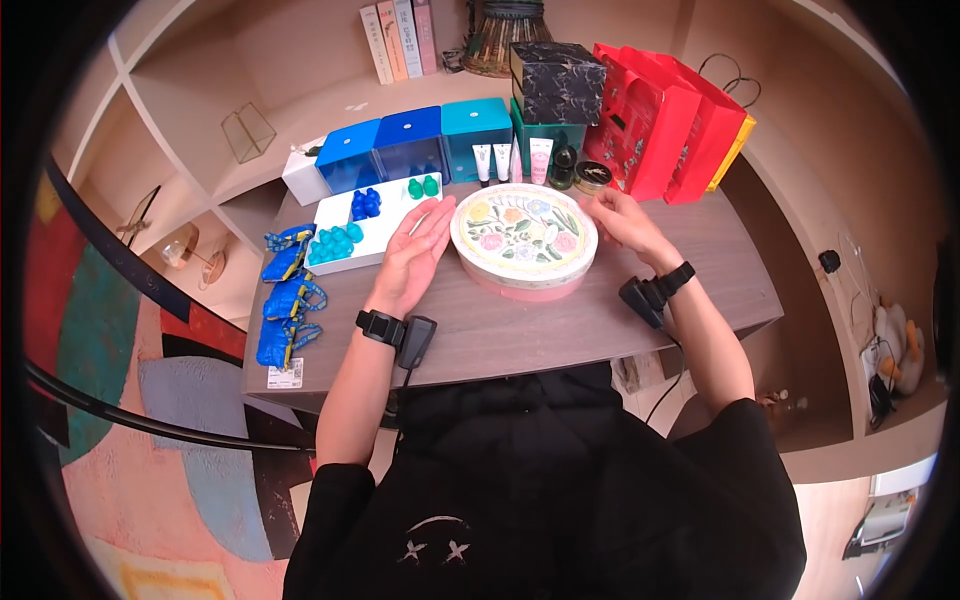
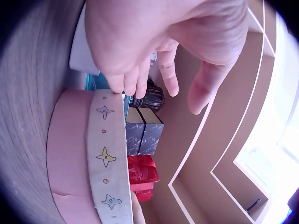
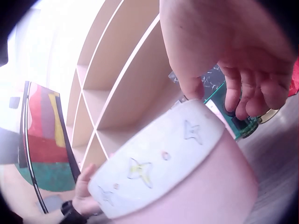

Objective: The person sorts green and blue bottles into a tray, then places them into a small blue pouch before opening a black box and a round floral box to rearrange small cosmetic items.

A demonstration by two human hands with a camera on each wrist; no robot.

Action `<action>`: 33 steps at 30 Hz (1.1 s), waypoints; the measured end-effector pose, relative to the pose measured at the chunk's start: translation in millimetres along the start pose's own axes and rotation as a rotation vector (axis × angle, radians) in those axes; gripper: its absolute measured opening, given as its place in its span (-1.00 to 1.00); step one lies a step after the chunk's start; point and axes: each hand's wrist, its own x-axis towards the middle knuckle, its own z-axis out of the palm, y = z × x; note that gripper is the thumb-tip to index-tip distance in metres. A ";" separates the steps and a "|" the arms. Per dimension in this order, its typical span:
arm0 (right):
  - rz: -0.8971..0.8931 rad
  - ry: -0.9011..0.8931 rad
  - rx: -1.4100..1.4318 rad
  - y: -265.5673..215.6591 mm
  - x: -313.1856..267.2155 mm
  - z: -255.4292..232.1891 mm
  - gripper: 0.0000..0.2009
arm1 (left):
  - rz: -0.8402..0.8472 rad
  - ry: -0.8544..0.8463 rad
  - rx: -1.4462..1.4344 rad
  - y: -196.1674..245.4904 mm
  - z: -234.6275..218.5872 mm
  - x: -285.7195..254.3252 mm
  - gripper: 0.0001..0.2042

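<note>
An oval box stands on the table between both hands. Its cream lid (image 1: 524,262) carries painted flowers, and the pink base (image 1: 520,290) shows below the rim. My left hand (image 1: 408,262) is at the left side of the lid, palm turned inward and fingers extended. In the left wrist view, its fingertips (image 2: 117,84) are right at the lid's edge, and small stars decorate the rim (image 2: 107,156). On the other side is my right hand (image 1: 628,228), its thumb (image 3: 192,87) at the lid's edge. The other right fingers curl loosely, with nothing between them.
Small tubes (image 1: 540,162), a dark bottle (image 1: 562,170) and a round jar (image 1: 593,178) stand behind the box. Further back are blue cases (image 1: 410,145), a marbled box (image 1: 558,85) and red bags (image 1: 640,125). At left are a white tray (image 1: 345,262) with figurines and blue pouches (image 1: 285,298).
</note>
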 end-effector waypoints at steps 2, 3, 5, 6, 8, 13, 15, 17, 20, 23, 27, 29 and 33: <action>0.040 0.018 -0.094 4.9 1.9 -1.0 -0.55 | 0.007 0.003 -0.015 1.1 0.4 0.9 -0.45; 0.039 0.019 -0.093 4.0 1.9 -1.7 -0.55 | 0.007 0.004 -0.027 1.5 1.1 0.4 -0.45; 0.087 -0.147 0.008 1.6 -0.1 -2.9 -0.54 | 0.005 0.006 -0.038 1.3 2.6 -0.8 -0.46; 0.087 -0.146 0.009 -0.7 -1.1 -1.7 -0.54 | 0.005 0.004 -0.052 1.6 3.1 -0.8 -0.45; 0.052 -0.083 -0.040 -7.1 -3.4 3.4 -0.55 | 0.004 0.002 -0.064 2.5 3.6 -0.9 -0.44; 0.012 -0.065 -0.039 -2.3 -1.9 5.0 -0.58 | 0.043 -0.092 -0.111 2.5 3.1 -1.1 -0.39; -0.018 -0.058 -0.033 -0.8 0.8 6.1 -0.59 | 0.057 -0.096 -0.141 3.6 3.1 -1.8 -0.40; -0.097 -0.027 0.080 -6.3 -2.8 5.9 -0.61 | 0.069 -0.100 -0.173 5.3 4.5 -2.2 -0.40; -0.079 -0.030 0.171 -16.6 -7.7 4.2 -0.62 | 0.093 -0.110 -0.207 8.6 3.9 -2.5 -0.44; -0.094 -0.077 0.286 -15.7 -5.7 1.4 -0.62 | 0.105 -0.069 -0.311 9.2 1.5 -2.1 -0.43; -0.078 -0.101 0.322 -28.2 -11.2 -1.3 -0.66 | 0.105 -0.057 -0.336 9.9 0.8 -2.2 -0.43; -0.158 -0.024 0.535 -44.0 -21.2 4.8 -0.69 | 0.094 -0.071 -0.343 9.5 1.2 -2.3 -0.43; -0.493 0.041 0.366 -60.5 -37.4 4.6 -0.62 | -0.004 -0.109 -0.265 8.9 9.8 -3.8 -0.32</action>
